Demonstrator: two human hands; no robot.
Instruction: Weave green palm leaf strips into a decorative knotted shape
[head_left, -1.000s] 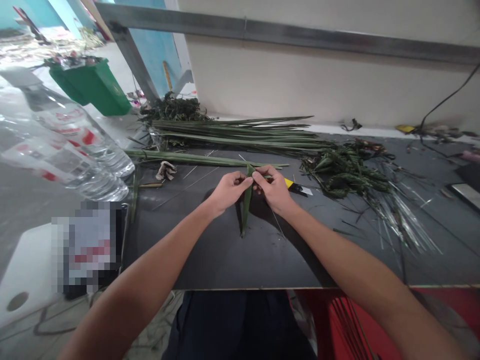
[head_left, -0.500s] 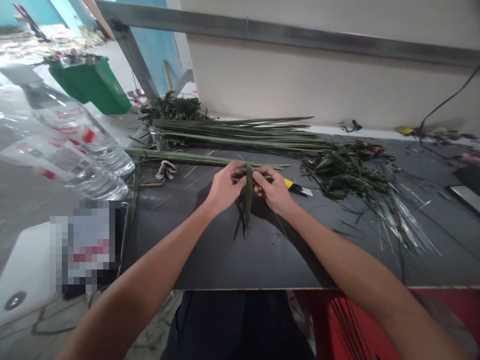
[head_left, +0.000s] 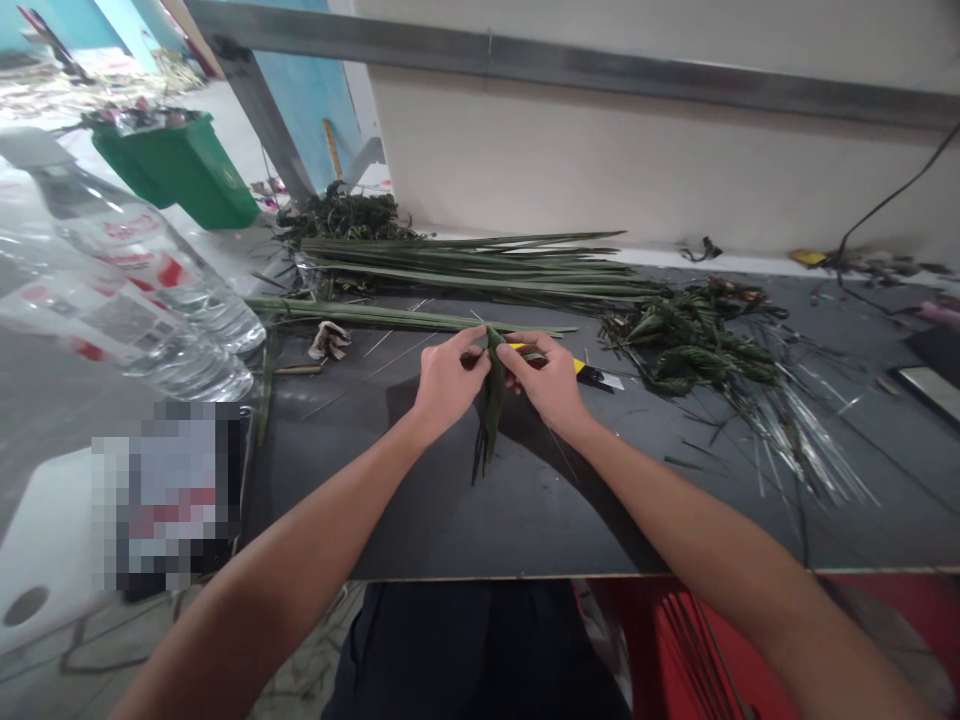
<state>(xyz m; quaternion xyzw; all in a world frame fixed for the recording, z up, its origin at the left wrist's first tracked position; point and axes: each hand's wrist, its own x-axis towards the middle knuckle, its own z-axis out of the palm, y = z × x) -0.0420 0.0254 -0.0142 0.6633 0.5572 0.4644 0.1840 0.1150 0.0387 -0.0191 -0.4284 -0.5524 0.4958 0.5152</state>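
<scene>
Bench: dark top against a pale wall.
Left hand: grip narrow, thumb and fingers pinching the leaf near its upper end.
Right hand: grip narrow too, pinching the same leaf from the other side.
Leaf: green, seemingly folded, held left of the knife, tips hanging toward the person.
Pinch: best close to the fold, thumbs pressing flat, with gentle, even tension so the leaf neither splits nor springs open.
Knife: handle partly behind the right hand.
Strips: beyond the knife, leftward.
Bundle: right of the knife.
</scene>
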